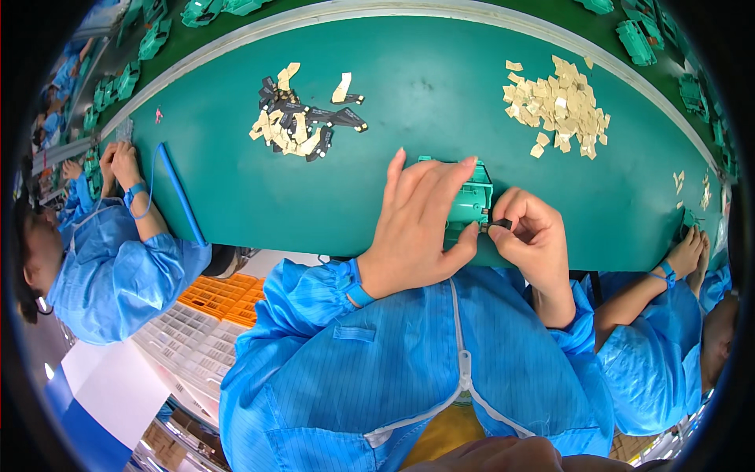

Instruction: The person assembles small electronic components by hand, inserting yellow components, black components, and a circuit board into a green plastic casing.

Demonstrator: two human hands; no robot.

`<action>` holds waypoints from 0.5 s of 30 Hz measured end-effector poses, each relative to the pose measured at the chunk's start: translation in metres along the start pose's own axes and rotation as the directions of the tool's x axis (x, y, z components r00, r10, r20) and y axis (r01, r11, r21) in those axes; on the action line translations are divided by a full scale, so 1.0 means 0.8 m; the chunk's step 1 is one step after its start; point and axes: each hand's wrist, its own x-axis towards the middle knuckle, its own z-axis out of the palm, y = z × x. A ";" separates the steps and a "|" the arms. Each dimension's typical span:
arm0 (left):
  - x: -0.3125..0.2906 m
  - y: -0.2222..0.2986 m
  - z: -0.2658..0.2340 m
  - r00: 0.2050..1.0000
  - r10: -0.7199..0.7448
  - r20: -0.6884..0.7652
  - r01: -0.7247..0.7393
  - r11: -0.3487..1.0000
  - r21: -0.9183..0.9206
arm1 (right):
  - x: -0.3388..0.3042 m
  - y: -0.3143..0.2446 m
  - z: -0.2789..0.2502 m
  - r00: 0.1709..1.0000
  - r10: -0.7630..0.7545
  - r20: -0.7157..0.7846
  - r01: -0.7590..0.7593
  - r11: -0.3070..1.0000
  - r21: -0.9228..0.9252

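Observation:
A green plastic housing (pixel 472 203) rests on the table right in front of me. My left hand (pixel 417 224) lies over its left side, with fingers across the top and the thumb at the near edge, gripping it. At the housing's near right corner, my right hand (pixel 539 236) pinches a small black flexible strip (pixel 499 226) between thumb and forefinger. The strip's inner end touches or lies just at the corner; my fingertips partly cover it. Beyond my left hand is a loose pile of black flexible strips (pixel 314 116) with cream-coloured backing pieces among them.
A heap of cream-coloured paper pieces (pixel 560 106) lies at the far right of the green table (pixel 432 86). Co-workers sit on both sides, a forearm (pixel 149 212) at left and hands (pixel 688 253) at right. A blue stick (pixel 182 195) lies at left. More green housings (pixel 635 41) stand beyond the pale rim.

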 end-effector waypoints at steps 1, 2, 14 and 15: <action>0.000 0.000 0.000 1.000 -0.002 -0.001 0.002 1.000 -0.001 | 0.000 0.000 0.002 1.000 0.010 -0.009 -0.010 1.000 0.011; 0.000 0.000 0.000 1.000 -0.001 0.003 0.001 1.000 0.000 | 0.000 0.000 0.003 1.000 0.020 -0.018 -0.020 1.000 0.023; 0.001 0.001 0.000 1.000 -0.010 0.013 0.010 1.000 0.012 | 0.000 -0.001 0.005 0.999 0.032 -0.040 -0.031 0.999 0.010; 0.001 0.002 0.000 1.000 -0.012 0.010 0.012 1.000 0.013 | 0.000 0.000 0.004 0.999 0.032 -0.042 -0.032 0.999 0.012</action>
